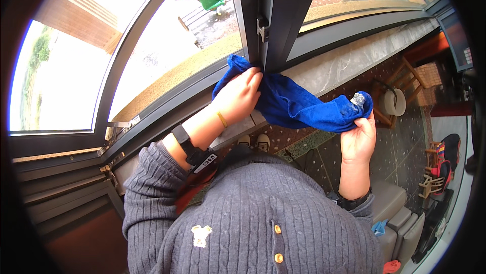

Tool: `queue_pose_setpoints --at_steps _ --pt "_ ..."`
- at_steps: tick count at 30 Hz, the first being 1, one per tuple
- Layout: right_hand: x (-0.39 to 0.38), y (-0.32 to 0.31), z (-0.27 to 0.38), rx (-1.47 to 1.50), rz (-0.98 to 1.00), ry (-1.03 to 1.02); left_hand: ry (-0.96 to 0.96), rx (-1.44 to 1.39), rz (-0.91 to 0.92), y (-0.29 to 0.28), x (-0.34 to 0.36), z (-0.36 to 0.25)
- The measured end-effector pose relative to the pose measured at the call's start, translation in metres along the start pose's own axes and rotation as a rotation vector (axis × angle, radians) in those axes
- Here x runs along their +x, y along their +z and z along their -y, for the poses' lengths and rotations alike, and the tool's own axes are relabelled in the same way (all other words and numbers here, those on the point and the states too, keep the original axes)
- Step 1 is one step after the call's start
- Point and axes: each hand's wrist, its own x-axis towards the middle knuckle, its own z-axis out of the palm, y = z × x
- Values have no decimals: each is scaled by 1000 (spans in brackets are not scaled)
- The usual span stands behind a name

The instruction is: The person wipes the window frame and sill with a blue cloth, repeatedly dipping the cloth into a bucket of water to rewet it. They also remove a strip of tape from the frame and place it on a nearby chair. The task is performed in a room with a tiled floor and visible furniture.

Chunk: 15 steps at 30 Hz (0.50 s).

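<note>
A blue cloth [288,103] stretches between my two hands in front of the dark window frame [276,36]. My left hand [240,94] is closed on its left part, close against the foot of the upright frame post. Part of the cloth sticks out above and left of that hand, over the sill track. My right hand [358,140] pinches the cloth's right end, held out over the floor. A greyish-white patch [357,100] shows on the cloth just above my right fingers; I cannot tell what it is.
An open window sash [124,36] swings out at the left. A latch [262,28] sits on the upright post. Right of it runs a grey marble sill [334,71]. A wooden chair [407,79] with a white round container [394,103] stands at the right, a grey sofa [390,198] nearer.
</note>
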Motion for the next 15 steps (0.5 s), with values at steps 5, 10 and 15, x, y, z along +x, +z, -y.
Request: queue_pose_setpoints --at_steps 5,10,15 --pt "-7 3 -8 6 -7 22 70 -31 121 -23 -17 12" --pt "-11 7 -11 13 -49 12 27 -166 101 -17 -14 12" --pt "-16 12 -18 27 -32 -4 -2 -148 126 -8 0 7"
